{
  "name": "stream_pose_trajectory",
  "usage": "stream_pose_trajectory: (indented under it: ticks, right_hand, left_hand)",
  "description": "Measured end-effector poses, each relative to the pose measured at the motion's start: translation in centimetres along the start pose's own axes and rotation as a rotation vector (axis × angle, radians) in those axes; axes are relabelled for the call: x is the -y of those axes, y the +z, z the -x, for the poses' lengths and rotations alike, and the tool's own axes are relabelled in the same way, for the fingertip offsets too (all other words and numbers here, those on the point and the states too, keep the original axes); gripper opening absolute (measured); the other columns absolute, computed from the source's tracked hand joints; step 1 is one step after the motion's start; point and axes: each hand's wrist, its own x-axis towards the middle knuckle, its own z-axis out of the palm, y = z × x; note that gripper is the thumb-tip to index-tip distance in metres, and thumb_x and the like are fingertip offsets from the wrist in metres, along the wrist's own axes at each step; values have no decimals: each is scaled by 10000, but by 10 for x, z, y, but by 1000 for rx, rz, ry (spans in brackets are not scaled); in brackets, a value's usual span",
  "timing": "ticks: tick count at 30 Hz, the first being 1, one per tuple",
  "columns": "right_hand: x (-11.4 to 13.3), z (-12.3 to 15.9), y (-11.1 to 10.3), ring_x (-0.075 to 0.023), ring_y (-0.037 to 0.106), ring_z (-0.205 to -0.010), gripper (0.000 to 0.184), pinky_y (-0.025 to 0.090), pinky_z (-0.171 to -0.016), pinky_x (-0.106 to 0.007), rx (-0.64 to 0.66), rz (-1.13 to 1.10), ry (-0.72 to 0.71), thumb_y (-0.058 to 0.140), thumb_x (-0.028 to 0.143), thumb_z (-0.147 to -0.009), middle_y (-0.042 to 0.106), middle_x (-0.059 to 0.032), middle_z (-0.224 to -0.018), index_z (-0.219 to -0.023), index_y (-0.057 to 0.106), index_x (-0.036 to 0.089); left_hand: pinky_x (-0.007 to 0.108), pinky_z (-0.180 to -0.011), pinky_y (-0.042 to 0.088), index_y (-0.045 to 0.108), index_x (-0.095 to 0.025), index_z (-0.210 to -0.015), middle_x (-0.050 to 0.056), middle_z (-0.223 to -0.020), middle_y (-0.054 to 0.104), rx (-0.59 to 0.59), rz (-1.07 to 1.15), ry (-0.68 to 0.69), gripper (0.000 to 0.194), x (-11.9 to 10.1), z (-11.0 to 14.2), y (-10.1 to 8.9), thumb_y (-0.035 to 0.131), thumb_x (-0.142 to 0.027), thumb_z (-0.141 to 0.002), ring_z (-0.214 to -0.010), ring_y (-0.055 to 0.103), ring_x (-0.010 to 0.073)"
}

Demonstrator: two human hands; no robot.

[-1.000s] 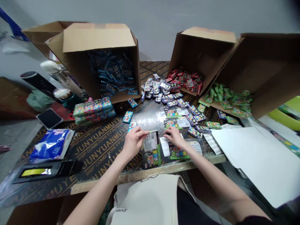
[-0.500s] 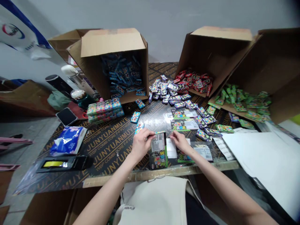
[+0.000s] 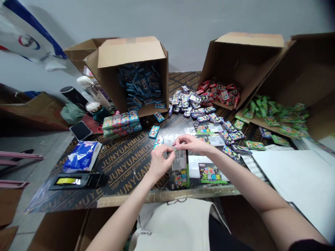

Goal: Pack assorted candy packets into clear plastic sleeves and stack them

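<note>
A black printed plastic bag (image 3: 179, 178) with a green edge and a pale window lies in front of me at the table's near edge. My left hand (image 3: 161, 162) pinches it at its upper left corner. Right beside those fingers, the thumb and forefinger of my right hand (image 3: 192, 143) are closed at the bag's top edge; what they grip is too small to tell. Another printed bag (image 3: 211, 173) lies under my right forearm, next to a white paper (image 3: 194, 166). Small blue packets (image 3: 154, 131) lie just beyond my left hand.
Open cartons hold blue packets (image 3: 142, 83), red packets (image 3: 222, 92) and green packets (image 3: 272, 111). Purple packets (image 3: 184, 99) are heaped between them. On the left are a stack of boxes (image 3: 121, 123), a phone (image 3: 80, 131), a blue pack (image 3: 81, 157) and a tape dispenser (image 3: 75, 181).
My right hand has moved left, from beside the bag to its top edge, meeting my left hand. My left hand keeps its pinch. The view has shifted slightly.
</note>
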Motion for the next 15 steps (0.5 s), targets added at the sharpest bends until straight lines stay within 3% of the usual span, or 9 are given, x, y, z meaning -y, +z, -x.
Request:
stream_pose_trajectory:
  ticks: [3,5,7,10,13,15]
  right_hand:
    - [-11,-6,1,-113,462,-590,290,355,-577,-237,-14,51,20,626,409,-719,498,26,-612,-643,510,154]
    - [-15,-9,1,-107,445,-537,269,343,-526,-231,-93,105,28,640,388,-700,480,37,-569,-665,502,160]
    - [-18,-10,1,-118,473,-535,258,369,-519,-234,-210,145,20,645,366,-694,503,39,-580,-807,515,174]
    - [-24,-3,3,-163,571,-701,392,458,-645,-291,-434,169,-4,569,391,-754,592,-23,-801,-1088,452,221]
    - [-46,18,21,-234,549,-1000,497,450,-836,-391,-584,159,67,507,484,-776,535,-110,-1140,-1206,398,258]
    - [-73,32,38,-272,520,-1079,594,436,-887,-430,-470,89,175,550,529,-730,528,-131,-1177,-1238,375,275]
  left_hand:
    - [274,-658,453,580,-162,-639,19,-660,623,-48,-59,-4,128,2,0,7,643,-253,-703,-645,579,148]
    - [269,-644,439,570,-161,-642,14,-649,596,-29,-121,9,135,2,0,12,637,-252,-716,-639,561,146]
    - [270,-662,429,604,-165,-755,23,-714,581,41,-181,30,75,1,-1,12,577,-234,-768,-689,552,151]
    - [288,-714,417,619,-208,-959,39,-841,549,107,-247,-18,189,5,-1,-5,499,-232,-815,-763,530,160]
    - [292,-724,414,655,-198,-858,20,-783,541,64,-35,-344,141,23,7,-40,560,-222,-757,-721,507,149]
    - [275,-687,424,652,-159,-748,3,-694,550,-17,244,-618,88,38,19,-66,637,-189,-667,-673,502,136]
